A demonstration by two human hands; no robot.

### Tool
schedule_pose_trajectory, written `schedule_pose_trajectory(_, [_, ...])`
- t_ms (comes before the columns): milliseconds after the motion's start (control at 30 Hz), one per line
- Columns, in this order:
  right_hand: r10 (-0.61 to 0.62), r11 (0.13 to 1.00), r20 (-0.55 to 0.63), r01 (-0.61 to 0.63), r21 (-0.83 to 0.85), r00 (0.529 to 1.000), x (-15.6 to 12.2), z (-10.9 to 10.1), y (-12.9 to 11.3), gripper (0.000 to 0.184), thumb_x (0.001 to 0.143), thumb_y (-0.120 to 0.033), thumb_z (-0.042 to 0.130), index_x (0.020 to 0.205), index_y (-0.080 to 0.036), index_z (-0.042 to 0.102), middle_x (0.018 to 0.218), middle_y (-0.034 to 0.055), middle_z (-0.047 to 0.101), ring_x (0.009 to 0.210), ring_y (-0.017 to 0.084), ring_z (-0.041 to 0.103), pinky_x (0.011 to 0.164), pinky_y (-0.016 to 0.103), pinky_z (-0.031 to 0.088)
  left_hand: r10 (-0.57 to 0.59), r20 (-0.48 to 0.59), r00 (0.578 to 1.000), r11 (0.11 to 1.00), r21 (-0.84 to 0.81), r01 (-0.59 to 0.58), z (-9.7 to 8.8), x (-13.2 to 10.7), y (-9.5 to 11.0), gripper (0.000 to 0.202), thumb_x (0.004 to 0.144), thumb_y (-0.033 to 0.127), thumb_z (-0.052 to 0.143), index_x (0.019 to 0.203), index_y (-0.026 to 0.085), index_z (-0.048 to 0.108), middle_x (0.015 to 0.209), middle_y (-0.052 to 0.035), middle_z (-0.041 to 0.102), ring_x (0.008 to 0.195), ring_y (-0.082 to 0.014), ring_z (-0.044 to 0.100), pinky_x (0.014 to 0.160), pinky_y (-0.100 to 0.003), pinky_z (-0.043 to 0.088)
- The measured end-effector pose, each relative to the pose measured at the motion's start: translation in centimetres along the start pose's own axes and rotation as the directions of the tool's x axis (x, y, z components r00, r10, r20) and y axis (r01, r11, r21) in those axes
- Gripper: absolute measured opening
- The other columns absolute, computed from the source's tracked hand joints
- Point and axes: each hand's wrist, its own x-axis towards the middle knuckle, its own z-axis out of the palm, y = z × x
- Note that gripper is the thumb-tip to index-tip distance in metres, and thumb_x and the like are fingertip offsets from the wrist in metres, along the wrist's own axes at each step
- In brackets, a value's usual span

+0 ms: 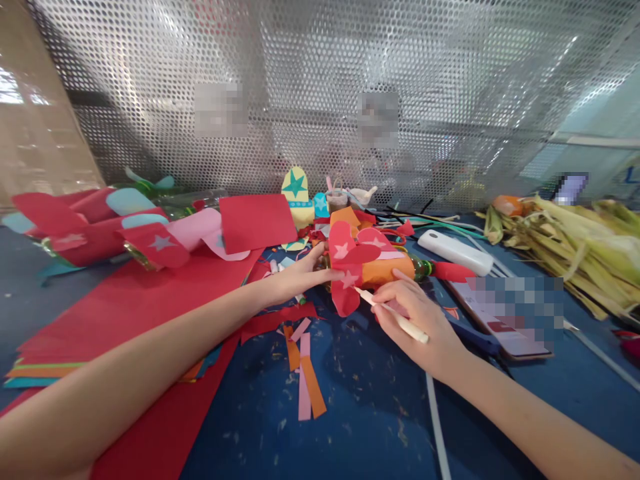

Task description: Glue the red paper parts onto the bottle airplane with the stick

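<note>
My left hand [300, 273], fingers loosely extended and gripping nothing, steadies a paper-wrapped bottle rocket [385, 268] lying on the blue table [360, 427]. My right hand [417, 320] pinches a thin white stick [395, 315], its tip against a red fin [345, 299].

Left hand [296, 276] outstretched, right hand [417, 321] pinched.

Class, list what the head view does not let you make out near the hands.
Head view.
Phone screen: pixelated patch.
Stick tip: too small to tell if it touches the paper rocket.
Left hand grip: fingertips meet the rocket, hold unclear.
Right hand arm: cut by bottom edge.
</note>
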Motion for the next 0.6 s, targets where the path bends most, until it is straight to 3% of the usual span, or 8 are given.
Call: schedule_pose_trajectory(600, [0.000, 1.000, -0.020, 0.000, 0.009, 1.000, -0.01, 0.16, 0.08, 0.009, 0.088, -0.017, 0.051, 0.089, -0.026, 0.049, 0.078, -0.0015, 0.066, 0.078, 0.018, 0.066, 0.100, 0.049, 0.046, 0.015, -0.001, 1.000, 1.000, -0.004, -0.015, -0.14, 0.12, -0.29, 0.068, 0.079, 0.035, 0.069, 0.138, 0.026, 0.038, 0.139, -0.0108, 0.053, 0.125, -0.0292, 0.053, 0.104, -0.046, 0.042])
